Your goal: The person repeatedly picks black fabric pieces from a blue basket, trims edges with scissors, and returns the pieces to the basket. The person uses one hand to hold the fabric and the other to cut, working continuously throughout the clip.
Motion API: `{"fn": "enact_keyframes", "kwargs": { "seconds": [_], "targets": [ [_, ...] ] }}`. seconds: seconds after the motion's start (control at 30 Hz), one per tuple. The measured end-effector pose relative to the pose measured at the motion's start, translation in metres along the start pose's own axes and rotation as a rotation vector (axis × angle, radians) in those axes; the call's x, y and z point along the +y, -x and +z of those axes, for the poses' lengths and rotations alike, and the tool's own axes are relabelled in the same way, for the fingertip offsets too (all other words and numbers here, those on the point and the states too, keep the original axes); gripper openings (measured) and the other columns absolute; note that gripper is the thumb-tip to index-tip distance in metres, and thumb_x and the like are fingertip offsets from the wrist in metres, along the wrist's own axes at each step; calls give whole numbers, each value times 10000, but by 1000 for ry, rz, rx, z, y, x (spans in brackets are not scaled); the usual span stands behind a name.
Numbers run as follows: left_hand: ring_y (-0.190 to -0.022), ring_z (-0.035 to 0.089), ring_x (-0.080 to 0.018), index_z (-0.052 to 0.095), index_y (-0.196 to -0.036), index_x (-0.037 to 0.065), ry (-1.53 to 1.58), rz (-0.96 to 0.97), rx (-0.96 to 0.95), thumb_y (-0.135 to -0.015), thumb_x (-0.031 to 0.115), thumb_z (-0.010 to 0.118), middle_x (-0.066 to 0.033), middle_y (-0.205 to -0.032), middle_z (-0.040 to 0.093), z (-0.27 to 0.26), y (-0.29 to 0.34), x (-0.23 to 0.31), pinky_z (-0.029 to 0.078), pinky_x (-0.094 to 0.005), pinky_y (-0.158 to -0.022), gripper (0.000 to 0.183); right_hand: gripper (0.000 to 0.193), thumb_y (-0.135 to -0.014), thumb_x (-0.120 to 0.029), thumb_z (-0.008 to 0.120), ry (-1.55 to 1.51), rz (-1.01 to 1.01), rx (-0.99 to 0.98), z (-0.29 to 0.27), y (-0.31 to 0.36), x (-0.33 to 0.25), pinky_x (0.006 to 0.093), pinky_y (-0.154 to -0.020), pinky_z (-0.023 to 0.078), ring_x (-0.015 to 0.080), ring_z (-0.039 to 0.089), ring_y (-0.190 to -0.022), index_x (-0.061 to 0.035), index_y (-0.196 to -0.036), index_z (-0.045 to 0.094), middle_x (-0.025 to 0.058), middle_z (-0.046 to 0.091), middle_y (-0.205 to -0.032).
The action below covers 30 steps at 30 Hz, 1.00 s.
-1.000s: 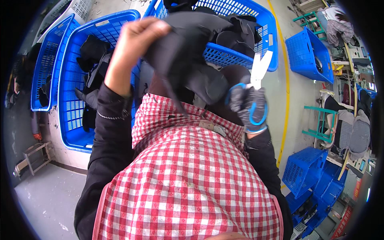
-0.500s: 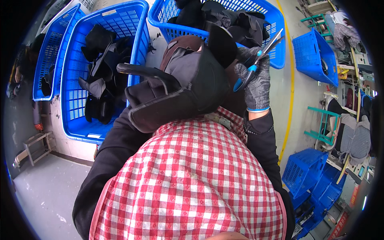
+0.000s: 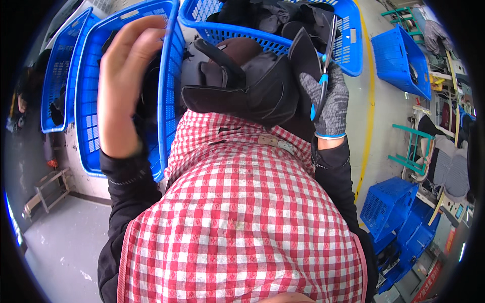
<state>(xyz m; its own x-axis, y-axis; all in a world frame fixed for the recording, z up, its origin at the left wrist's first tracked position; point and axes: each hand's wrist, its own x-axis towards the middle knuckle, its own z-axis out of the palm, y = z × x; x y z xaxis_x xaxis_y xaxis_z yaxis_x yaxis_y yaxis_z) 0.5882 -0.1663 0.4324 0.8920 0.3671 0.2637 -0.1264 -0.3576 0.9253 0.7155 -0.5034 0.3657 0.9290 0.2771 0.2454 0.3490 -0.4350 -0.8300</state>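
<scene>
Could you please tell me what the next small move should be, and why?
I would probably bring the bare left hand over to steady the dark padded piece at the lap: that hand appears out over the blue basket, apart from the piece, while the gloved right hand beside the piece holds scissors.

From over the black padded fabric piece (image 3: 252,96), a hand has open air leftward to the left grip (image 3: 124,81) — but lower down, the left blue basket's (image 3: 173,96) side wall rises just left of the piece, leaving only a slim gap. Beyond the piece, the far blue basket's (image 3: 245,36) wall blocks a low pass. To its right, a pointed black flap (image 3: 304,53), upright scissors (image 3: 324,80) and the right grip (image 3: 333,103) crowd the way.
</scene>
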Motion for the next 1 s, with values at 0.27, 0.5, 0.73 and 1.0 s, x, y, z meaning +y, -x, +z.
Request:
{"fn": "enact_keyframes", "kwargs": {
  "seconds": [0.27, 0.5, 0.73, 1.0],
  "targets": [
    [-1044, 687, -387, 517, -1358, 40, -607, 152, 45, -754, 219, 889, -194, -1152, 684, 143, 38, -23, 561, -441, -872, 731, 415, -852, 49, 802, -202, -134, 125, 29, -7, 4, 316, -935, 534, 157, 660, -987, -25, -1220, 625, 61, 693, -1071],
    [-773, 664, -300, 626, -1070, 44, -491, 509, -24, -707, 166, 836, -95, -842, 606, 153, 34, -30, 542, -398, -652, 437, 492, -1002, -429, 657, -1406, 752, -195, -8, 43, 23, 406, -703, 623, 237, 710, -806, -78, -1330, 553, 141, 731, -1050],
    [-707, 619, -199, 655, -1051, 63, -470, 727, -162, -772, 126, 760, -31, -783, 552, 164, 47, -37, 494, -328, -593, 304, 488, -985, -323, 677, -863, 553, -152, -17, 42, 53, 389, -833, 625, 238, 711, -1003, -46, -1366, 548, 146, 698, -1199],
    [-921, 699, -113, 710, -1149, -9, 223, -20, -516, -839, 39, 827, -36, -1011, 733, 107, -2, -51, 570, -270, -890, 335, 419, -1001, -142, 662, -274, 75, -171, 6, 18, 72, 351, -928, 622, 244, 701, -1095, -22, -1386, 547, 148, 663, -1307]
  ]
}}
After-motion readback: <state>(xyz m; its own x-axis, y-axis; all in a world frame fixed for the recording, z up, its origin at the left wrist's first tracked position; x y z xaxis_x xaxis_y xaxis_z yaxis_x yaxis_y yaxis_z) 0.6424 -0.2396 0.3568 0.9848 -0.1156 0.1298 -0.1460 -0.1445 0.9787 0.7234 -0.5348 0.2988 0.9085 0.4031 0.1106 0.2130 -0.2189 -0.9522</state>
